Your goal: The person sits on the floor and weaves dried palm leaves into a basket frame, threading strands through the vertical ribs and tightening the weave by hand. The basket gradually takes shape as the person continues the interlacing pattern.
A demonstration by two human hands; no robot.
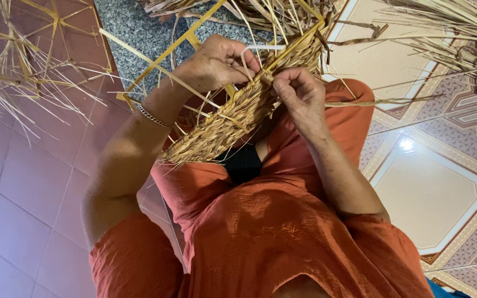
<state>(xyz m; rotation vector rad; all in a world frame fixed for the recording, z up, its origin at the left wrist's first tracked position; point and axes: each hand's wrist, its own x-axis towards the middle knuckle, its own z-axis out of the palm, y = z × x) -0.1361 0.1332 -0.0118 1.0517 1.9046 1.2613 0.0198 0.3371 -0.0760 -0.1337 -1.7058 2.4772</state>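
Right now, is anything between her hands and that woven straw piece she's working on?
Nothing visible. Both the left hand and the right hand already rest directly on the woven straw panel, fingers pinching at its upper edge. Loose straw strands cross over the fingers there, but block nothing.

Person wears a loose rust-orange garment of crinkled fabric with short sleeves ending above the elbows. A thin silver chain bracelet circles the wrist on the scene's left. Both forearms are bare. No rings discernible.
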